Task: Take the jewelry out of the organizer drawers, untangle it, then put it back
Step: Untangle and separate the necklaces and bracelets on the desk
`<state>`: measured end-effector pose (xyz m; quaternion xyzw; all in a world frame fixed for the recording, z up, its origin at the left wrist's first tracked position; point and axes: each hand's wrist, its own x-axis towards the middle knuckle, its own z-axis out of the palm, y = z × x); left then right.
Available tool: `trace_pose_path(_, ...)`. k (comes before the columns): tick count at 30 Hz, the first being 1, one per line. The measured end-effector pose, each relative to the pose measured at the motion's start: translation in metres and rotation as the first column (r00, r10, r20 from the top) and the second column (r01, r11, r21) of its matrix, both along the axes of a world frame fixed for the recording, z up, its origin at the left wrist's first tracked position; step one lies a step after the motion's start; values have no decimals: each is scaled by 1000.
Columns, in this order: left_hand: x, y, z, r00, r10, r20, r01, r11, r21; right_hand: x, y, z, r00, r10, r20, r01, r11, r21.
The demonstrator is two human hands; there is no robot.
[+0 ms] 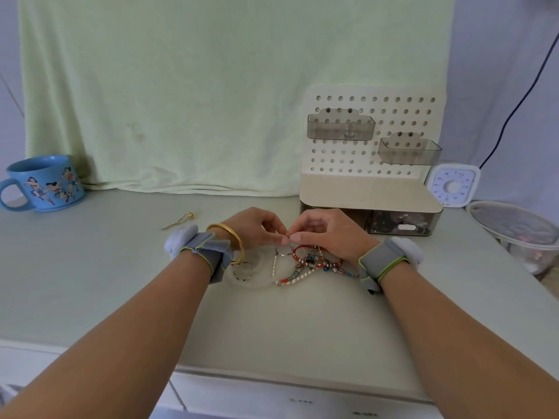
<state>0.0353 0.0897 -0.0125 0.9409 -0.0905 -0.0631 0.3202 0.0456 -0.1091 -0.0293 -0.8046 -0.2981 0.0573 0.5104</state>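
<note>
A tangle of jewelry [311, 264] lies on the table in front of me: a red beaded cord, a strand of small pearls and silver rings. My left hand [254, 228] and my right hand [326, 234] meet just above it, fingertips pinched together on a thin piece of the tangle. A silver ring [243, 271] rests beside my left wrist. The cream organizer [370, 192] stands behind my right hand, its smoky drawer [399, 222] holding more jewelry. A gold hairpin [180, 220] lies apart at the left.
A blue cartoon mug [45, 184] stands at the far left. A white timer [452, 186] sits right of the organizer, and a covered clear bowl [514, 231] at the right edge. A pale green towel [211, 92] hangs behind. The table's front edge [272, 373] runs below my forearms.
</note>
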Motion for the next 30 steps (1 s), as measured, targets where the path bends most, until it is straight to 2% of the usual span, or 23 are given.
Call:
trace_pose_path(6,-1,-1,-7,999,32,37,-30,997,-66,-7,1,-4,995,43,92,-35,996,-83)
trace_pose_path(11,0,5,-8,997,30,72,-23,994,-108,-8,6,-4,959,-47,278,94,983,-156)
trace_pose_path(14,2,8,-10,999,10,37,-3,984,-178,-9,10,-4,930,-59,364,144,967,-210)
trace_pose_path(21,3,7,-9,1000,19,1,-18,976,-216,-12,18,3,927,-52,372,193,916,-353)
trace_pose_path(24,0,6,-8,1000,25,1,-24,979,-202,-17,26,12,915,-24,402,237,838,-491)
trace_pose_path(27,-5,5,-9,998,42,39,-34,984,-176,-22,40,18,911,64,407,259,681,-685)
trace_pose_path(30,-15,7,-11,990,109,95,-88,975,-205,-26,54,12,888,84,451,330,566,-756)
